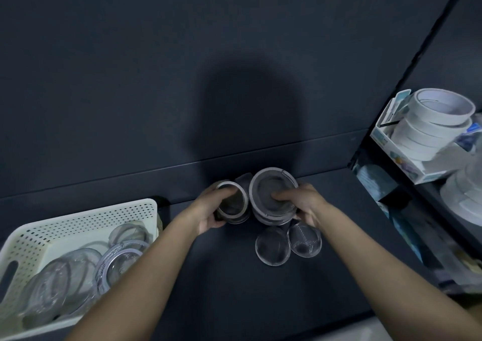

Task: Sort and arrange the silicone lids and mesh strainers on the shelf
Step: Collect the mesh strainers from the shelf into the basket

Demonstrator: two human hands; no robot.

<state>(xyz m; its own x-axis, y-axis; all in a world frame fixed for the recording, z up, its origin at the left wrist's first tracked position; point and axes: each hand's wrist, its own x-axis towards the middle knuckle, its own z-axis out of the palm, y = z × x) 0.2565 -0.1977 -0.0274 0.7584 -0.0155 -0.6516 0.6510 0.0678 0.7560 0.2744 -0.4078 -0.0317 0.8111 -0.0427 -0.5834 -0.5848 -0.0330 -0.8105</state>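
On the dark shelf, near the back wall, my left hand grips a small stack of mesh strainers tilted on its side. My right hand holds a larger stack of mesh strainers, fingers pressed into the top one's mesh bowl and thumb under the rim. In front of the stacks lie a clear silicone lid and a small mesh strainer, side by side. A cream perforated basket at the lower left holds several clear lids and metal-rimmed strainers.
A dark back wall rises right behind the stacks. To the right, a neighbouring shelf carries rolls of white tape in a white box, with more rolls below. The shelf's front edge runs along the bottom of the view.
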